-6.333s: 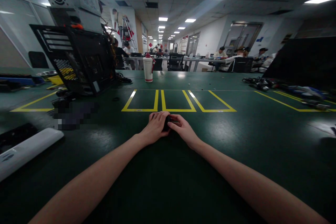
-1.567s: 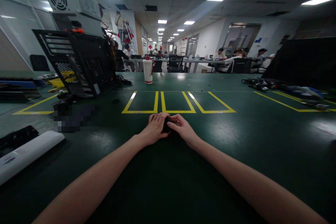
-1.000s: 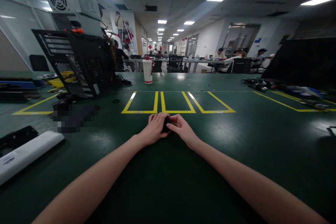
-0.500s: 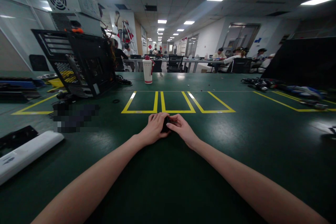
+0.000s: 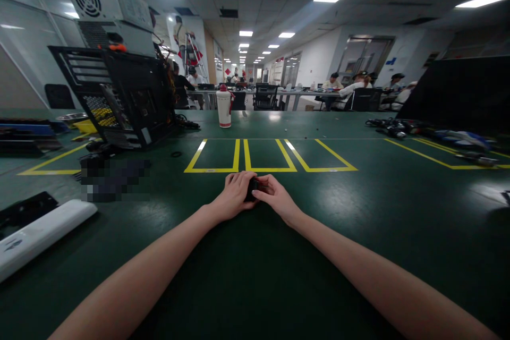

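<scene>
Centrally, head view: both hands meet over a small black object (image 5: pixel 251 190), low in front of the yellow tape outlines (image 5: pixel 271 170) on the green surface (image 5: pixel 255 276).
Left hand (image 5: pixel 235 195) grip: closed round the black object, fingers bent over its top and far side, thumb along the near side.
Right hand (image 5: pixel 277 194) grip: thumb tip touching the object's right side, fingers curved behind, a narrow gap between; whether they pinch it, I cannot tell.
Black object's direction: a dark face shows between the hands, turned toward the right hand; the visible strip runs upright, but the rest is covered, so its long axis cannot be told.
White bottle (image 5: pixel 224 109): standing upright beyond the tape, red-topped.
Computer case (image 5: pixel 147 101): black, well to the left.
</scene>
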Tool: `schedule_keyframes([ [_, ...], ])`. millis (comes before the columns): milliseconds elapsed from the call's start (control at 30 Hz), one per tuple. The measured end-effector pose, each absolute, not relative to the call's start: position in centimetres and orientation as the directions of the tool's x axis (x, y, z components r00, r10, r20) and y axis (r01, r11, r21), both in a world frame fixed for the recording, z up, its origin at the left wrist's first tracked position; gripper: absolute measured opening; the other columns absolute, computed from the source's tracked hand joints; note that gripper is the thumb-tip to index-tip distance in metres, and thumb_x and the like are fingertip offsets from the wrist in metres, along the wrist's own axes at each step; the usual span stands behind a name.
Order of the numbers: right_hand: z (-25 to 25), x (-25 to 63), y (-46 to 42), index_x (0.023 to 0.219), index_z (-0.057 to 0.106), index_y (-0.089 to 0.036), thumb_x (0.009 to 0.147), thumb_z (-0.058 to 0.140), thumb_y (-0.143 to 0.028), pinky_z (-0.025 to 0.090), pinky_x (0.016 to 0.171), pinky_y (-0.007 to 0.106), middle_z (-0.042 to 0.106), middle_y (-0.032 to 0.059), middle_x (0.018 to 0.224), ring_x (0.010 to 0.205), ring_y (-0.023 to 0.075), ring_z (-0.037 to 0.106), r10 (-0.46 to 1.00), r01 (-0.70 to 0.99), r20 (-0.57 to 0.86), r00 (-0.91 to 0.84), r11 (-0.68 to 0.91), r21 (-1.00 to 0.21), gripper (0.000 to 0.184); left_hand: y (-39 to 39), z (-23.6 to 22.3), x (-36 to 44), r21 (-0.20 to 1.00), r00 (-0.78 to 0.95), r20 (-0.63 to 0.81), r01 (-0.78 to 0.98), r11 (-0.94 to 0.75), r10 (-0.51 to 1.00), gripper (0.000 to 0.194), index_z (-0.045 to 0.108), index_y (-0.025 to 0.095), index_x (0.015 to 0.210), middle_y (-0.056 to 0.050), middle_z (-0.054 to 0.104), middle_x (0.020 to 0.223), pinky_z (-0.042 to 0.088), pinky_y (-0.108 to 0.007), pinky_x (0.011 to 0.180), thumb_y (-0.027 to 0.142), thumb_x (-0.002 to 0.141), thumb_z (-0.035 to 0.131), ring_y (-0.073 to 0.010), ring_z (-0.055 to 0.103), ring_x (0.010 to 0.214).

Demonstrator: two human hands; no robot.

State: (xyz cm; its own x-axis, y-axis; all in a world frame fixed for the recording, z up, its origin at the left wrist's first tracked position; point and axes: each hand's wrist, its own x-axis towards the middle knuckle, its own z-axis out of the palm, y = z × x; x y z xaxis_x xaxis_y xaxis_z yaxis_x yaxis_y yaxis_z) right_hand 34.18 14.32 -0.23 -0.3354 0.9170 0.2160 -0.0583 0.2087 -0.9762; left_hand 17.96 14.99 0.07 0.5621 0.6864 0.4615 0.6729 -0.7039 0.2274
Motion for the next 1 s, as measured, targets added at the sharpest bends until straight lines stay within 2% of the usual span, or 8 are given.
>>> schedule_keyframes([
  [133, -0.52, 34.12, 14.54, 0.092, 0.053, -0.019, 0.071, 0.059, -0.029, 0.041, 0.085, 0.032, 0.058, 0.0024, 0.095, 0.093, 0.0152, 0.054, 0.921, -0.047, 0.234, -0.310, 0.231, -0.972, 0.023, 15.18, -0.22, 18.09, 0.221, 0.547, 0.488, 0.677, -0.702, 0.680, 0.058, 0.028, 0.020, 0.118, -0.009, 0.044, 0.114, 0.026, -0.044, 0.094, 0.027, 0.070, 0.060, -0.0254, 0.041, 0.109],
  [333, -0.56, 34.22, 14.73, 0.097, 0.053, -0.019, 0.071, 0.059, -0.031, 0.041, 0.085, 0.035, 0.057, 0.0042, 0.098, 0.095, 0.0167, 0.053, 0.950, 0.025, 0.151, -0.272, 0.164, -0.986, 0.030, 15.15, -0.17, 18.03, 0.224, 0.554, 0.480, 0.672, -0.706, 0.680, 0.058, 0.028, 0.020, 0.119, -0.009, 0.043, 0.115, 0.025, -0.043, 0.095, 0.028, 0.071, 0.059, -0.0249, 0.040, 0.109],
  [600, -0.16, 34.17, 14.19, 0.094, 0.049, -0.022, 0.068, 0.061, -0.021, 0.043, 0.083, 0.034, 0.055, 0.0010, 0.095, 0.092, 0.0153, 0.054, 0.923, -0.005, 0.215, -0.319, 0.225, -0.974, 0.029, 15.02, 0.06, 17.95, 0.233, 0.562, 0.458, 0.671, -0.703, 0.688, 0.058, 0.027, 0.020, 0.119, -0.009, 0.043, 0.116, 0.025, -0.044, 0.095, 0.024, 0.071, 0.059, -0.0250, 0.039, 0.111],
  [767, 0.08, 34.09, 14.11, 0.090, 0.050, -0.021, 0.072, 0.057, -0.026, 0.043, 0.081, 0.033, 0.054, 0.0013, 0.092, 0.089, 0.0147, 0.053, 0.928, -0.001, 0.221, -0.301, 0.232, -0.973, 0.020, 15.11, -0.07, 17.99, 0.225, 0.560, 0.469, 0.672, -0.706, 0.683, 0.059, 0.027, 0.019, 0.120, -0.010, 0.043, 0.116, 0.024, -0.043, 0.096, 0.027, 0.071, 0.059, -0.0245, 0.040, 0.111],
  [1000, -0.24, 34.28, 14.47, 0.096, 0.052, -0.021, 0.070, 0.059, -0.031, 0.041, 0.082, 0.035, 0.054, 0.0028, 0.095, 0.091, 0.0165, 0.052, 0.949, 0.034, 0.150, -0.278, 0.166, -0.986, 0.028, 15.13, -0.12, 18.02, 0.220, 0.563, 0.471, 0.671, -0.708, 0.679, 0.059, 0.027, 0.020, 0.120, -0.009, 0.043, 0.117, 0.025, -0.043, 0.095, 0.027, 0.071, 0.060, -0.0247, 0.040, 0.111],
])
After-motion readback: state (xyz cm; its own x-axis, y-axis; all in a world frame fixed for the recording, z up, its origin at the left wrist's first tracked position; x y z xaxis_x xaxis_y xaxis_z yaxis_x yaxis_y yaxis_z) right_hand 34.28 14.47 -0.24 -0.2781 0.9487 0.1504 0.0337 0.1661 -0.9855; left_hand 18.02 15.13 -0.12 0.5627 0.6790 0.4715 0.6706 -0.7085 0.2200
